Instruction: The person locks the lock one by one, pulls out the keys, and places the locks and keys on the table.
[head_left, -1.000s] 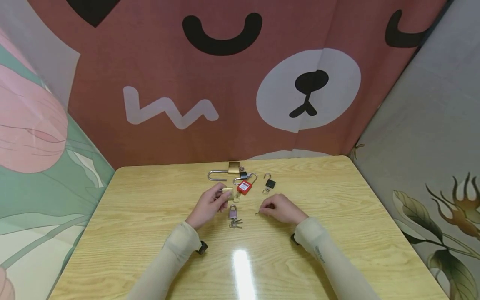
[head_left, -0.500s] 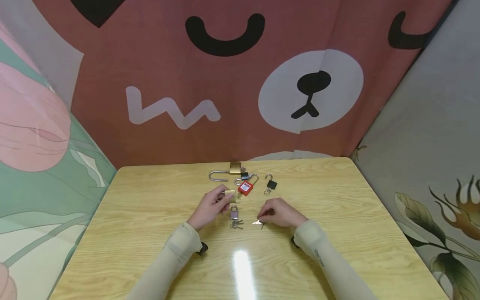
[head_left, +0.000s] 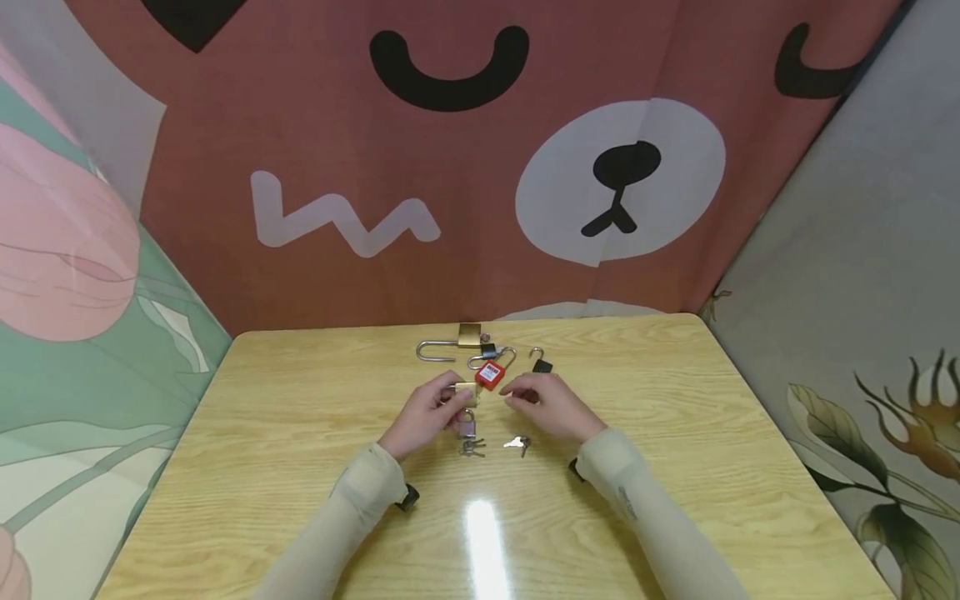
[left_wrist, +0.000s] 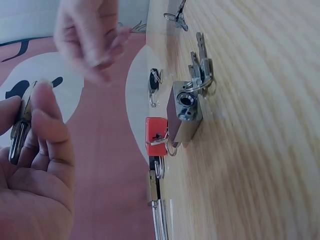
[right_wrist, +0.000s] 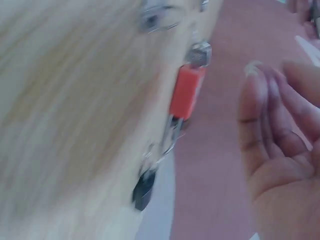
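Note:
Held up over the table, a brass padlock (head_left: 467, 394) sits between the thumb and fingers of my left hand (head_left: 422, 418); the left wrist view shows this padlock (left_wrist: 21, 122) edge-on. My right hand (head_left: 553, 406) hovers just right of it, holding nothing, its fingers loosely bent, as the right wrist view confirms. Below the right hand lies a small set of keys (head_left: 517, 443). A purple padlock (head_left: 468, 428) with its shackle down lies below the left hand, partly overlapped by the fingers, with its own bunch of keys (head_left: 472, 448) attached.
Behind the hands lie a red padlock (head_left: 490, 375), a small dark padlock (head_left: 489, 351) and a large brass padlock (head_left: 469, 335) with a long open shackle. A black padlock (head_left: 542, 366) stands partly behind the right hand. A printed curtain (head_left: 337, 283) hangs along the table's far edge.
My right hand has lowered the keys to the table, let go of them and moved up and left toward the brass padlock. The left hand has shifted slightly right, still gripping the padlock.

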